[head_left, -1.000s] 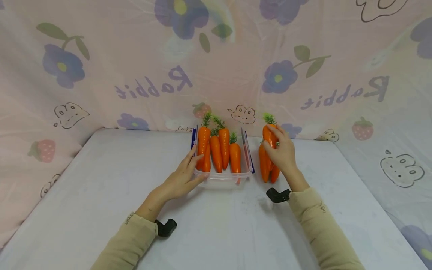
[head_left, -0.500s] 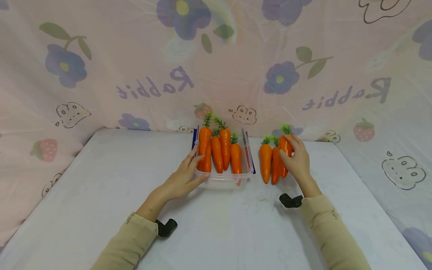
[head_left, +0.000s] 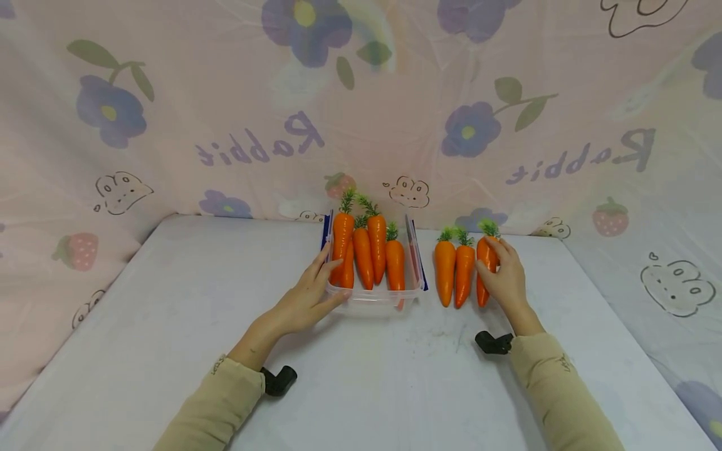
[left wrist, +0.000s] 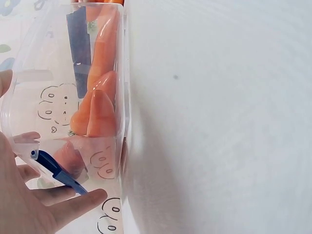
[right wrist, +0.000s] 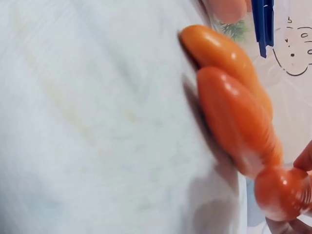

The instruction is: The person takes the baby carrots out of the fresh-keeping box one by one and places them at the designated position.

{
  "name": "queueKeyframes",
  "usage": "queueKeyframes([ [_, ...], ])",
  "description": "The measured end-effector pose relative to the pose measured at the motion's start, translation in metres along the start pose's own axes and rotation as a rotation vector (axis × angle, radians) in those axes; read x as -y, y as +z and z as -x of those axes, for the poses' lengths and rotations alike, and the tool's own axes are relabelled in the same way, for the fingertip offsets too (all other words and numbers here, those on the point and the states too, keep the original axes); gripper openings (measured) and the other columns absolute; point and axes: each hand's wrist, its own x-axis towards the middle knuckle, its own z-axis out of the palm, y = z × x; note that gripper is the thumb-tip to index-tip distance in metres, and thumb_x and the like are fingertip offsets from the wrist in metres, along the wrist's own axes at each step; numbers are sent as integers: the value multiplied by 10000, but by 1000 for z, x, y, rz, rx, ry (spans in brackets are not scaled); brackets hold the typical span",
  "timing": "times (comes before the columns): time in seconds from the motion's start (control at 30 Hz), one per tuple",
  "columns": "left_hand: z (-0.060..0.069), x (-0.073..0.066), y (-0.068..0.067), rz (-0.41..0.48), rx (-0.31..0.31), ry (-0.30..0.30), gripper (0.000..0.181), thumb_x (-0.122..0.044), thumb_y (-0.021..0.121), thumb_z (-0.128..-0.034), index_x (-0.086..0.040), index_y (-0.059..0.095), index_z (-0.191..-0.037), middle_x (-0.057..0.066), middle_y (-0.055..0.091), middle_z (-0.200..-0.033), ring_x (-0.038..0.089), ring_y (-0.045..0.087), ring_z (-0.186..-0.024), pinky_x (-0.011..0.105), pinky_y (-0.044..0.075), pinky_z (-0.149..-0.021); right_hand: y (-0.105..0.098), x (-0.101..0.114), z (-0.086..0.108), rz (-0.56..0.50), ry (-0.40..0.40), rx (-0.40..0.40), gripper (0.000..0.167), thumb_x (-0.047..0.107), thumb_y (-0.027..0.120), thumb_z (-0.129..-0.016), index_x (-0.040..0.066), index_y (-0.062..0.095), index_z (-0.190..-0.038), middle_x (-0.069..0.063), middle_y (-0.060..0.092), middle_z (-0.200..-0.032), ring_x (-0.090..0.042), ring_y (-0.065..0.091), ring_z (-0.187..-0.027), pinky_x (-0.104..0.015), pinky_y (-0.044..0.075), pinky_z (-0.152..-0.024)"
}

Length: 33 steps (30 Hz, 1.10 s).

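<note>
A clear plastic box (head_left: 372,294) with blue side latches holds several orange carrots (head_left: 363,258) with green tops. My left hand (head_left: 301,304) lies at its front left corner; in the left wrist view the fingers (left wrist: 80,207) reach straight along the wall beside a blue latch (left wrist: 58,171). My right hand (head_left: 509,285) holds a carrot (head_left: 483,288) between thumb and fingers, right of the box. Its tip (right wrist: 278,192) shows in the right wrist view; whether it touches the table is unclear. Two carrots, one left (head_left: 445,272) and one middle (head_left: 464,275), lie beside it.
Everything stands near the back of a white-covered table (head_left: 372,382). Behind rises a pink printed cloth (head_left: 372,131) with flowers and rabbits. A black wrist-worn piece (head_left: 279,380) sits at the left cuff, another black piece (head_left: 493,342) at the right.
My right hand has moved rightward and slightly toward me with its carrot, from above the other two to their right side. The left hand stays at the box.
</note>
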Motion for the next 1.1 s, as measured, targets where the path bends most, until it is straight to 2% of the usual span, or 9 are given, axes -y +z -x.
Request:
queueKeyframes([
  [0.23, 0, 2, 1, 1, -1, 2, 687, -513, 478, -963, -104, 297, -1484, 16, -106, -1621, 313, 80, -1481, 606, 287, -1093, 3, -7, 2, 22, 25, 23, 531, 129, 569, -910, 7, 434, -1409, -357, 319, -1442, -534, 366, -1273, -635, 393, -962],
  [0.53, 0, 2, 1, 5, 1, 3, 682, -520, 469, -964, -118, 291, -1486, 22, -103, -1621, 310, 74, -1482, 604, 288, -1094, 6, -16, 2, 15, 98, 105, 554, 150, 552, -933, 10, 383, -1441, -376, 292, -1439, -542, 357, -1266, -623, 386, -990],
  [0.63, 0, 2, 1, 3, -4, 8, 682, -515, 474, -964, -111, 296, -1484, 31, -97, -1622, 308, 75, -1483, 595, 275, -1105, 7, -18, 1, 28, 114, 123, 561, 161, 550, -935, 11, 376, -1447, -379, 296, -1435, -542, 343, -1279, -628, 346, -1025],
  [0.77, 0, 1, 1, 7, -4, 7, 681, -511, 476, -964, -107, 300, -1483, 26, -98, -1622, 309, 73, -1483, 600, 279, -1100, 6, -18, -1, 47, 119, 152, 569, 168, 550, -936, 8, 368, -1451, -391, 288, -1435, -554, 315, -1295, -644, 287, -1057],
  [1.1, 0, 2, 1, 7, -11, 17, 672, -497, 481, -966, -95, 311, -1476, 38, -84, -1624, 307, 79, -1482, 591, 266, -1112, 6, -17, -5, 67, 113, 226, 589, 174, 519, -952, -14, 310, -1470, -430, 240, -1436, -591, 280, -1296, -648, 265, -1069],
])
